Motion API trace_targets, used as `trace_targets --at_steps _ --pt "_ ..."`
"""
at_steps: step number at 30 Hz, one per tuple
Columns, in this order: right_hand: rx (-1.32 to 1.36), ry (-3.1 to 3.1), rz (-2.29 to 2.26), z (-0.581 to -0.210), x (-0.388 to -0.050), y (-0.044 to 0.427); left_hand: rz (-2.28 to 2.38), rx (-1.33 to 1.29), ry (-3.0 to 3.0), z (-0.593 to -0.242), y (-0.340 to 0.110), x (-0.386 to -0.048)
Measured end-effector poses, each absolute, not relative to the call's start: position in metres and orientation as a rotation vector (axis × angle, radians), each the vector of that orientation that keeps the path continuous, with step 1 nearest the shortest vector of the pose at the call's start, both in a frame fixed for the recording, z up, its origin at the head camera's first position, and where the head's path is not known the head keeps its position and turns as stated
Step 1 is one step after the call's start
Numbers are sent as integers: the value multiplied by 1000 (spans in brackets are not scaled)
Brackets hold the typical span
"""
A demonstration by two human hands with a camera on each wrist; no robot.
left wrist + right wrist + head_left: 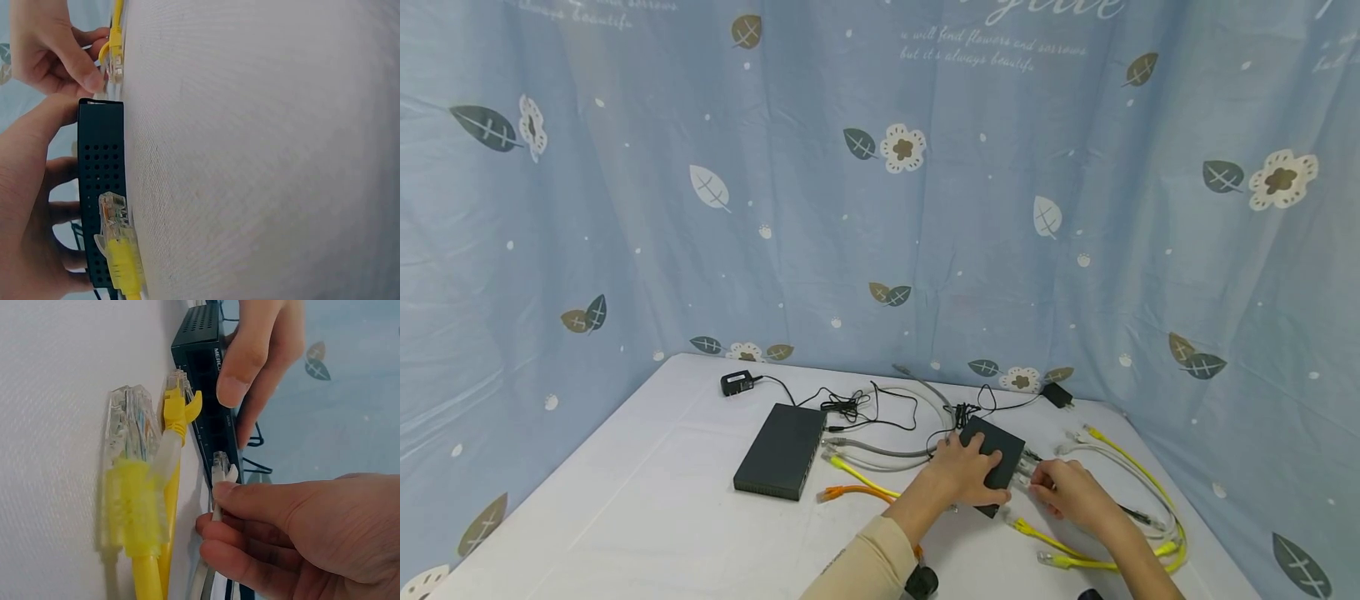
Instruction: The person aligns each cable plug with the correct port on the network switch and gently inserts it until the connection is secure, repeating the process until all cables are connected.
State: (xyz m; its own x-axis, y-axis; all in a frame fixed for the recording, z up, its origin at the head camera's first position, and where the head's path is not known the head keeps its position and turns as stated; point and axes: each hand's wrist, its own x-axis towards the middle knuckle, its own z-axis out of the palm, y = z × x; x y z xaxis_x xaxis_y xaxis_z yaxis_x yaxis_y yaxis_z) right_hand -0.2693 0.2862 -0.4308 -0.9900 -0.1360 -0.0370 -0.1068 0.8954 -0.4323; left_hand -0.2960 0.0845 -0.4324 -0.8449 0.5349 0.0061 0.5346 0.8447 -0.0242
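Switch (101,169) pressed by spread L hand (962,471); white plug (221,469) pinched by R hand (1072,493) at port, seating unclear; yellow plugs (132,503) left unconn. nearby.

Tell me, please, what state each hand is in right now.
Left hand: open, resting on the small black box.
Right hand: closed, pinching the pale cable's plug.

Right-wrist view: matt black rectangular metal-looking box (203,359) at twelve o'clock — glossy clear-plastic yellow-booted plug (132,459) at nine.
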Motion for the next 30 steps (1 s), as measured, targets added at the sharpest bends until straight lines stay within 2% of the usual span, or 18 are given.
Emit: trace_targets --at_steps 30 --pt "-232 3061 -642 -438 -275 285 42 -864 -2999 -433 84 -296"
